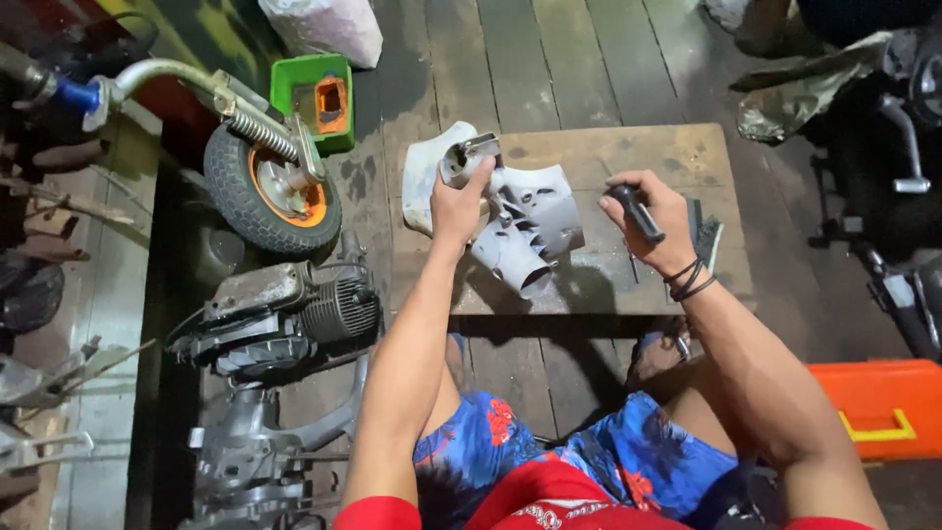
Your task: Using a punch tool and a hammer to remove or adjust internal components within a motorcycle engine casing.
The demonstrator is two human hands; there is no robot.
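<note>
Hands: left hand closed over the top of a grey metal engine casing, steadying it on the desk; right hand wrapped around a dark-handled tool, held just right of the casing and not touching it. Casing stands bare and tilted, apparently stripped; whether any work on it is done cannot be told. White cover piece lies behind the left hand. Left of it on the plank floor: small wheel with orange hub, engine block, green tray. Orange toolbox lies right of the right arm.
</note>
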